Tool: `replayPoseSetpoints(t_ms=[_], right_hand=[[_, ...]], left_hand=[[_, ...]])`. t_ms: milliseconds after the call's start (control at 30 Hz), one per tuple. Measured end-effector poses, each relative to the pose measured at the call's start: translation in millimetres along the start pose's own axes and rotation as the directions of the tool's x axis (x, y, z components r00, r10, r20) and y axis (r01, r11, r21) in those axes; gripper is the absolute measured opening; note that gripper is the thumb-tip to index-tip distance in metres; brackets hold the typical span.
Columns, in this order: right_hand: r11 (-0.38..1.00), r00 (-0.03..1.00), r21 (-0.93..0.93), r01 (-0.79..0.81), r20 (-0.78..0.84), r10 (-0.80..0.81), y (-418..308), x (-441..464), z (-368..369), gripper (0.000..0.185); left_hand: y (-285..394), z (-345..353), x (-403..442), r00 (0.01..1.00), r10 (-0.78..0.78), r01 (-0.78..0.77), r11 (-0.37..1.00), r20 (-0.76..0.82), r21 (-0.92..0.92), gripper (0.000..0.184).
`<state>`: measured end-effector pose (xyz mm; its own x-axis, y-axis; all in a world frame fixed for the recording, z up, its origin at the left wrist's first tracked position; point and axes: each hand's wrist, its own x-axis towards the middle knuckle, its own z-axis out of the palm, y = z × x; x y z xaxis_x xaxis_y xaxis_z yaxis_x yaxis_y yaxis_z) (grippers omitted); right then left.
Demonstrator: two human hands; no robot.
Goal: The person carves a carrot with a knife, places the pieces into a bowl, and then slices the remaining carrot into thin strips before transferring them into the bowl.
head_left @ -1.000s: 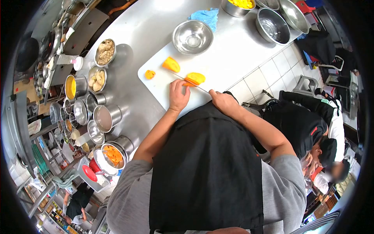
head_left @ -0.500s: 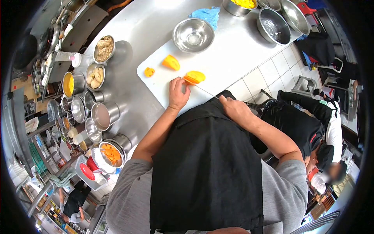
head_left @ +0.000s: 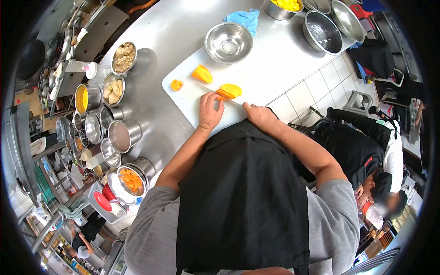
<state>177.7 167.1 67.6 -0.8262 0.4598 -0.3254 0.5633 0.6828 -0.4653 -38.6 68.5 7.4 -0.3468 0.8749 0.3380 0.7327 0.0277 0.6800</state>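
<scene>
My right hand (head_left: 260, 116) is closed round the handle of a knife (head_left: 237, 102). Its thin blade crosses a sliced orange vegetable piece (head_left: 231, 90), and the tip shows past my left fingers. My left hand (head_left: 210, 111) has curled fingers pressed against the near side of this piece. Slices lean together there. Another thick orange chunk (head_left: 201, 74) and a small end piece (head_left: 176, 85) lie farther left on the white cutting board (head_left: 183, 103). Which vegetable it is I cannot tell.
A steel bowl (head_left: 228, 43) stands at the board's far edge beside a blue cloth (head_left: 244, 20). Several bowls and pots (head_left: 124, 136) line the left side. A pot of yellow pieces (head_left: 283, 13) is at the back. Another person (head_left: 350, 137) is at the right.
My right hand has moved forward and left, sliding the knife through the vegetable so its tip now shows beyond my left hand. The left hand has stayed almost in place.
</scene>
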Motion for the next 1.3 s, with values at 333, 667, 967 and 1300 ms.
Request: replayPoseSetpoints(t_ms=[333, 667, 967, 1300], right_hand=[[1.0, 1.0, -0.01, -0.018, 0.013, 0.018, -19.4, -45.7, -50.1, 0.016], [0.99, 0.998, -0.133, -0.052, 0.026, 0.056, -23.4, -60.4, -65.6, 0.016], [0.987, 0.997, -0.163, -0.016, 0.074, 0.029, -17.4, -56.7, -72.5, 0.017], [0.996, 0.988, -0.089, -0.012, 0.152, 0.026, -11.0, -45.9, -77.7, 0.016]], left_hand=[[-4.0, 1.2, -0.2, 1.0, 0.027, -0.027, 0.999, 0.013, -0.019, 0.026], [-2.3, 0.1, 0.7, 1.0, 0.028, -0.028, 1.0, 0.009, -0.014, 0.024], [-3.7, 0.0, -1.3, 0.999, 0.018, -0.018, 1.0, 0.028, -0.007, 0.025], [-1.2, -1.7, 1.5, 0.999, 0.027, -0.026, 0.999, 0.023, -0.026, 0.019]])
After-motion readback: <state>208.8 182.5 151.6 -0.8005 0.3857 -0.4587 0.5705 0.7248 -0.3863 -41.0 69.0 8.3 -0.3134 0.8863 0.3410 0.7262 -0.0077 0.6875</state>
